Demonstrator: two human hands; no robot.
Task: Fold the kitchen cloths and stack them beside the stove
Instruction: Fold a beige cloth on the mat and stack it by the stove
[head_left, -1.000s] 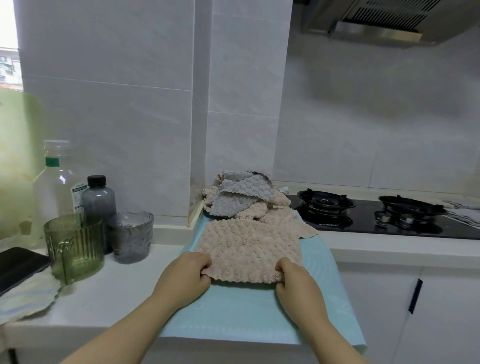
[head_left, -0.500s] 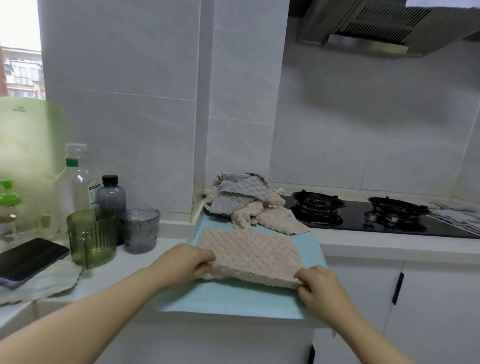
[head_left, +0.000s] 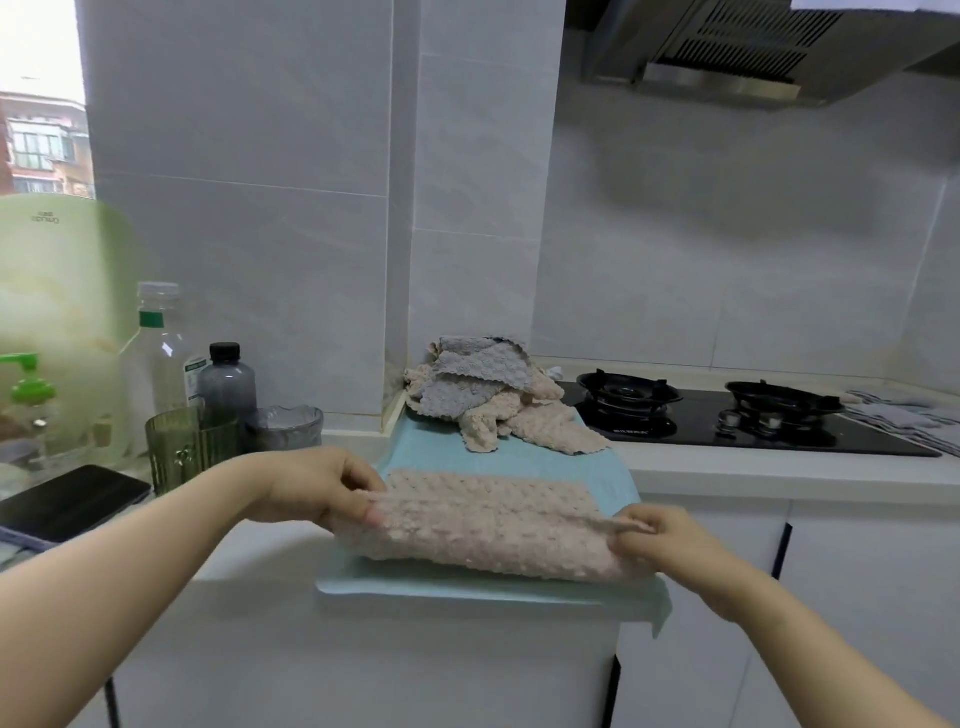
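Beige dimpled cloth (head_left: 488, 530), raised by its near edge off the pale teal mat (head_left: 467, 584), where lay flat a second ago. Now sags in a soft roll between the two sets of fingers, far half still spread on the mat beyond the fingertips. At the near left corner, left hand (head_left: 311, 486), thumb and fingers (head_left: 371, 514) pinching the edge, higher and further forward than half a second ago. At the near right corner, right hand (head_left: 654, 535), fingers (head_left: 631, 525) curled and gripping the edge. Lifted edge stretched straight from one pinch to the other, belly of the cloth hanging just below the fingers and touching the mat. Beyond the fingertips, well apart from them, heap of unfolded cloths (head_left: 488, 400), beige and grey, at the mat's far end, just beside the black gas stove (head_left: 727, 421).
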